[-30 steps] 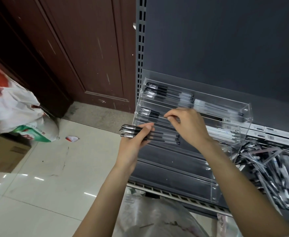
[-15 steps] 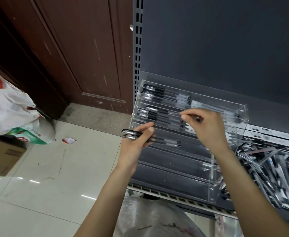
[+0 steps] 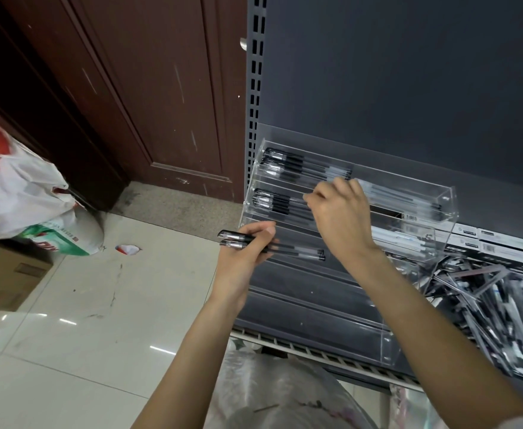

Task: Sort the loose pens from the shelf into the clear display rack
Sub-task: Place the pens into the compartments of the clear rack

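Right hand [image 3: 340, 218] shifted left along second tier of clear acrylic rack [image 3: 421, 212], fingers curled, contents hidden | left hand [image 3: 241, 258] clamps two black-capped pens [image 3: 297, 250] | lay each flat, caps left.

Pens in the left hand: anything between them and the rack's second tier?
Only the right hand, reaching into that tier of the rack. The pens in the left hand sit just in front; nothing else blocks them.

- display rack [image 3: 408, 193]: clear plastic, glossy, smooth
- pens [image 3: 288, 249]: black caps, transparent plastic barrels
- shelf back panel [image 3: 408, 72]: dark grey, matt, looks like metal
- door [image 3: 148, 88]: dark brown wood, scuffed
- floor tiles [image 3: 68, 351]: pale, glossy, stained
- box [image 3: 0, 280]: brown cardboard, matt
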A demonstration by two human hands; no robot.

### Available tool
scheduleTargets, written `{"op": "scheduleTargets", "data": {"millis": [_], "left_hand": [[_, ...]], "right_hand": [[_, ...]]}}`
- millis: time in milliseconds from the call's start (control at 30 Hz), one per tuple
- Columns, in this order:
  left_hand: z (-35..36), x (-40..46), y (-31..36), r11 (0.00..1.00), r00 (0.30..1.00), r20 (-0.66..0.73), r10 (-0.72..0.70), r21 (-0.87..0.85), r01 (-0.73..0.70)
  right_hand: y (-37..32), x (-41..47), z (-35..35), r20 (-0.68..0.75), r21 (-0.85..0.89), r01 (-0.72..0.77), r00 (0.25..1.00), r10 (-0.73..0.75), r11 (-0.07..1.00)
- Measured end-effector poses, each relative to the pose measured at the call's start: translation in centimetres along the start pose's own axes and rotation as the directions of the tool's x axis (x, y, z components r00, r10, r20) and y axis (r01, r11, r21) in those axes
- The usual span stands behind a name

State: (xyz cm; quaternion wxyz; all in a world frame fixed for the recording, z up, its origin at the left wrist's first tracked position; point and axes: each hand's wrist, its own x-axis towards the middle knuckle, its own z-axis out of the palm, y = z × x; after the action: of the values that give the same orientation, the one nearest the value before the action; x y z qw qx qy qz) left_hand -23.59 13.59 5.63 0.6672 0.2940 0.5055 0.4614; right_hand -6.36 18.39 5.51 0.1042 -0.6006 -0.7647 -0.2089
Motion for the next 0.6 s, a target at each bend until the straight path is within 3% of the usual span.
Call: {"op": "scheduleTargets", "data": {"millis": [67, 100, 167, 233, 300, 433, 500, 600], "left_hand": [[0.0, 0.0, 0.0, 1.000, 1.000, -0.005, 0.000, -0.010, 0.000], [0.0, 0.0, 0.1, 1.000, 1.000, -0.008, 0.000, -0.013, 0.000], [0.0, 0.1, 0.2, 1.000, 1.000, -0.015, 0.005, -0.015, -0.005], [0.1, 0.1, 0.2, 1.000, 1.000, -0.016, 0.019, -0.016, -0.019], [0.3, 0.2, 0.2, 0.999, 0.999, -0.007, 0.035, -0.015, -0.035], [0.9, 0.1, 0.1, 0.999, 0.999, 0.023, 0.036, 0.002, -0.036], [1.1, 0.1, 0.0, 0.999, 0.999, 0.023, 0.035, 0.007, -0.035], [1.3, 0.2, 0.0, 0.999, 0.999, 0.019, 0.033, -0.008, -0.033]], "right_hand": [[0.1, -0.1, -0.1, -0.030, 0.106, -0.037, 0.999, 0.041, 0.994], [0.0, -0.4, -0.6, -0.024, 0.239, -0.062, 0.997, 0.070, 0.969], [-0.3, -1.0, -2.6, 0.112, 0.592, -0.171, 0.985, 0.130, 0.787], [-0.6, -1.7, -4.3, 0.355, 0.757, -0.338, 0.931, 0.082, 0.559], [-0.8, -2.6, -4.9, 0.495, 0.765, -0.433, 0.869, -0.005, 0.478], [-0.1, -3.1, -5.1, 0.477, 0.790, -0.470, 0.874, 0.089, 0.394], [0.2, -3.1, -5.5, 0.487, 0.787, -0.471, 0.871, 0.069, 0.397], [0.2, -3.2, -5.8, 0.472, 0.772, -0.394, 0.881, -0.036, 0.500]]}}
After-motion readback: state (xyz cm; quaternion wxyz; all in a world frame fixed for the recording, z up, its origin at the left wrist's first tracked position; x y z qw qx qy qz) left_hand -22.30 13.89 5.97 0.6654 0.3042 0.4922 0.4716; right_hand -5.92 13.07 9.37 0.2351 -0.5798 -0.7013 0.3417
